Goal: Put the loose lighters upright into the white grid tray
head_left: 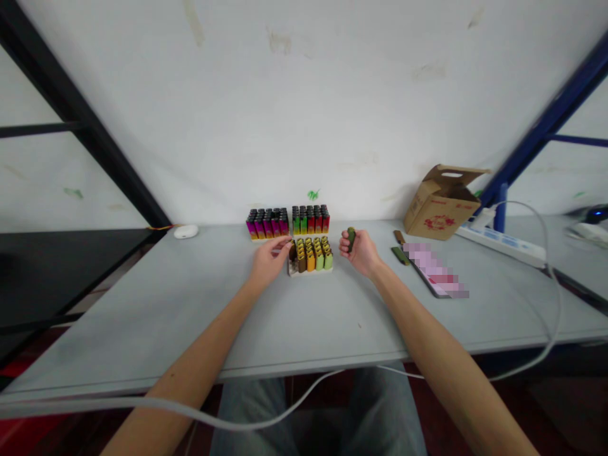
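Observation:
A white tray [311, 273] on the table holds rows of brown, orange and pale green lighters [319, 256], all upright. At the tray's left edge, my left hand [270, 258] pinches the top of a dark brown lighter [292, 251]. To the right of the tray, my right hand [360, 251] is raised a little, its fingers wrapped round a dark green lighter [351, 239]. Behind the tray stand a block of purple lighters [267, 225] and a block of green and red lighters [310, 220].
A brown lighter [398, 237] and a green lighter [400, 255] lie near a phone [434, 269] at right. Beyond are an open cardboard box [437, 206] and a power strip [503, 246]. A white case [185, 232] sits far left. A white cable [237, 425] crosses the front.

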Tool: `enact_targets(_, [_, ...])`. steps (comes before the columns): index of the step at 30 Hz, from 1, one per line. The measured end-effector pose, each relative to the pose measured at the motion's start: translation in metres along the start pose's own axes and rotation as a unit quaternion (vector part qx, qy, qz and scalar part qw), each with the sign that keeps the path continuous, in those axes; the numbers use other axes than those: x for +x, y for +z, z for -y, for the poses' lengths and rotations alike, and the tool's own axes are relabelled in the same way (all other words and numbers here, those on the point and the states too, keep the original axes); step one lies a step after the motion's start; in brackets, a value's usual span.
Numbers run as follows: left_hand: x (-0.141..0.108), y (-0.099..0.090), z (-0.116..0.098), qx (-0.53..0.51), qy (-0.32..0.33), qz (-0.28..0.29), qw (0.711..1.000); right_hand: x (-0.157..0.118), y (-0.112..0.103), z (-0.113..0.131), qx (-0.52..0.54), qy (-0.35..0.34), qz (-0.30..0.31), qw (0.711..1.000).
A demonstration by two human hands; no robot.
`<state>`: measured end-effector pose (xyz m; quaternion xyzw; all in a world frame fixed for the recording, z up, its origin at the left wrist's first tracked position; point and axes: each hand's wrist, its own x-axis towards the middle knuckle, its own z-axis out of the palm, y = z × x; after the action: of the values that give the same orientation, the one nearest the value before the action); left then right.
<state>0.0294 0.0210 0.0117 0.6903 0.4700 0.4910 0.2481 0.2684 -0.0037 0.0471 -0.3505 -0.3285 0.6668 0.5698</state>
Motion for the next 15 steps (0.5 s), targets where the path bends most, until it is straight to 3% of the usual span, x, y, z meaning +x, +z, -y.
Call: enact_targets(15, [0.0006, 0.0006, 0.0009, -0.003, -0.010, 0.002, 1.000, -0.0022, -0.0004, -0.0046, 0.018, 0.003, 0.020, 1.000])
